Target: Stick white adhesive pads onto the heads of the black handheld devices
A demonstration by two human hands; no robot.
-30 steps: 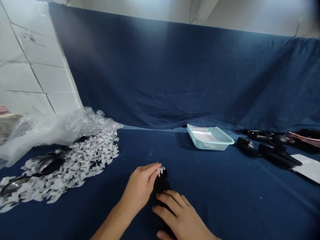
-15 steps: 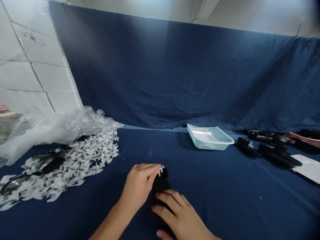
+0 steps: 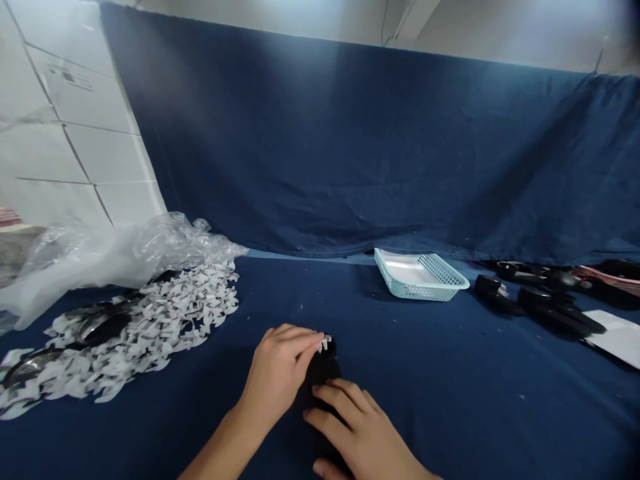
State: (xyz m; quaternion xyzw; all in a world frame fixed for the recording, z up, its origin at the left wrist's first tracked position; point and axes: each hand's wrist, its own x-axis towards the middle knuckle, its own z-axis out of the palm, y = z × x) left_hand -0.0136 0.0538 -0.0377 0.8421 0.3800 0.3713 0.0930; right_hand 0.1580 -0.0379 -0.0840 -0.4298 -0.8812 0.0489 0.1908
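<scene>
My left hand (image 3: pixel 283 360) pinches a small white plastic piece (image 3: pixel 325 343) between thumb and fingertips, at the far end of a long black part (image 3: pixel 325 369). The black part lies on the blue cloth in front of me, and its exact kind cannot be made out. My right hand (image 3: pixel 357 427) rests over its near portion, fingers curled across it with the thumb on the near side. Much of the black part is hidden under my right hand.
To the left spreads a pile of small white plastic pieces (image 3: pixel 170 310), with black parts among them and clear plastic wrap (image 3: pixel 185 240) behind. A light blue basket (image 3: pixel 425 291) stands toward the back. Black parts (image 3: pixel 555 310) and a white sheet (image 3: pixel 617 337) lie at right.
My left fingertips have shifted the white piece slightly toward me and to the right, onto the black part's end. My right hand stays where it was.
</scene>
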